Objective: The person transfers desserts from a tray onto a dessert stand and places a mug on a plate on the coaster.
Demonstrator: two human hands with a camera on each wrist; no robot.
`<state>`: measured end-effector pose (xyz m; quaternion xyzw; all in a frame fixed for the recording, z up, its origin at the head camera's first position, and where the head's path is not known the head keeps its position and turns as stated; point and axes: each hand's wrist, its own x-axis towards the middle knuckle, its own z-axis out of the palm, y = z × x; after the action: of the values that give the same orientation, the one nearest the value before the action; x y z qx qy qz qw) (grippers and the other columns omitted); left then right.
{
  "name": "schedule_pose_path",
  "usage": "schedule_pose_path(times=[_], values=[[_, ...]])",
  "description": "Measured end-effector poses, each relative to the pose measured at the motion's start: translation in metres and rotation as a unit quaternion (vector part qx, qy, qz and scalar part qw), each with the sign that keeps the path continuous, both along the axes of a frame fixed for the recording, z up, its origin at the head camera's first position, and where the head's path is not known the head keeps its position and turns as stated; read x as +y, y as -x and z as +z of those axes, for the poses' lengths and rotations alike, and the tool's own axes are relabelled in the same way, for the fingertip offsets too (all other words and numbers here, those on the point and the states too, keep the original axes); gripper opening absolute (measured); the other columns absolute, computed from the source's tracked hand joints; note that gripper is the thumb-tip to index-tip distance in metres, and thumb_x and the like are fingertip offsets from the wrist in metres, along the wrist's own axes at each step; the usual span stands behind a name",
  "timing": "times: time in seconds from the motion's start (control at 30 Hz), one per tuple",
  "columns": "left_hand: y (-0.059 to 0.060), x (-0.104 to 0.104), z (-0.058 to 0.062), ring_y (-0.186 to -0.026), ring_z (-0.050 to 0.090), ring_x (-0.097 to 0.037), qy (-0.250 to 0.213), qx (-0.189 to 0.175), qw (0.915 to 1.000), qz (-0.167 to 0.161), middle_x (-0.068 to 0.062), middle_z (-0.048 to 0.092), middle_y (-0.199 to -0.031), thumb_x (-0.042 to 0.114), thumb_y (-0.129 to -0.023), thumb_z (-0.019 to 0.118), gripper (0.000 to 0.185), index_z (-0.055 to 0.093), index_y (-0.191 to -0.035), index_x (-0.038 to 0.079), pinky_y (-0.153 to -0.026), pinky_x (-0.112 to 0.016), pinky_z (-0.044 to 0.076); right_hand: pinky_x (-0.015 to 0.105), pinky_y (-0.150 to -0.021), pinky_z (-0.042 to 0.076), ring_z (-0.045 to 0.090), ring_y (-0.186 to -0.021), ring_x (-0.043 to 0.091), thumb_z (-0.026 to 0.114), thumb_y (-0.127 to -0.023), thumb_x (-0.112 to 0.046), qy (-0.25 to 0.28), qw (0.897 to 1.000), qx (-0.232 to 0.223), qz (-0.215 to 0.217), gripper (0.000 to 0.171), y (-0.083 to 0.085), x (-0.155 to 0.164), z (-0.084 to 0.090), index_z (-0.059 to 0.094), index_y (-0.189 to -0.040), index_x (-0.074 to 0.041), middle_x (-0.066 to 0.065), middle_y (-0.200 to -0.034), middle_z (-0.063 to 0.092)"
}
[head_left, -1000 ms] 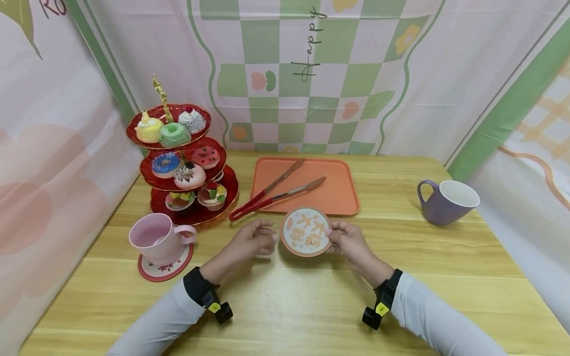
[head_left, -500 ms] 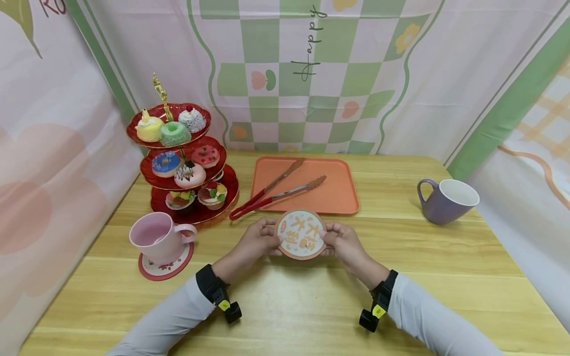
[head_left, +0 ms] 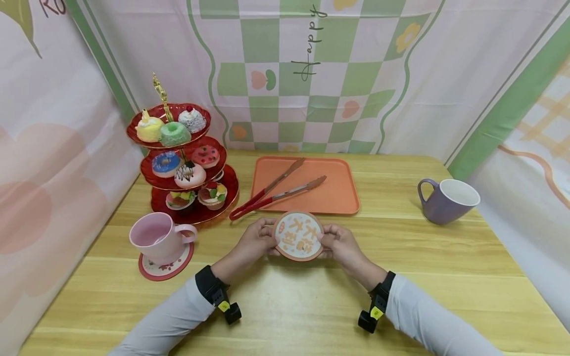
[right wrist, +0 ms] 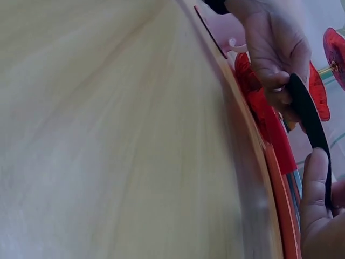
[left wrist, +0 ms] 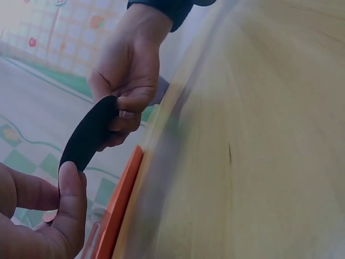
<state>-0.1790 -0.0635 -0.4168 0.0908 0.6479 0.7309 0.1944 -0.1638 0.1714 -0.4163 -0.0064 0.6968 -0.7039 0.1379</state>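
both hands' fingers pinch a round coaster (head_left: 299, 236), orange-rimmed, cream-faced, black-backed.

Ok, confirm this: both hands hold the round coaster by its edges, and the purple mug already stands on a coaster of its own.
Not quite. In the head view the purple mug stands on bare table; the pink mug has the coaster under it. Left hand and right hand do hold the round coaster by its edges.

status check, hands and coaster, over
Left hand and right hand both pinch the coaster, one on each edge. Coaster held above the table, printed face up. Tongs just behind, apart.
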Motion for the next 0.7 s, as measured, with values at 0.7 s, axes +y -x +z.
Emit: schedule_pose_path(times=[0.7], values=[[0.005,-0.042,-0.007,-0.07,0.056,-0.022,0.053,-0.009,0.9981,0.029,-0.017,0.054,-0.089,-0.011,-0.088,0.046,0.046,0.039,-0.132,0.001,-0.062,-0.03,0.047,0.03,-0.064,0.049,0.061,-0.076,0.018,0.06,-0.088,-0.003,-0.376,0.869,0.292,0.135,0.016,0.003,0.03,0.004,0.062,-0.102,0.004,0.01,-0.093,0.063]])
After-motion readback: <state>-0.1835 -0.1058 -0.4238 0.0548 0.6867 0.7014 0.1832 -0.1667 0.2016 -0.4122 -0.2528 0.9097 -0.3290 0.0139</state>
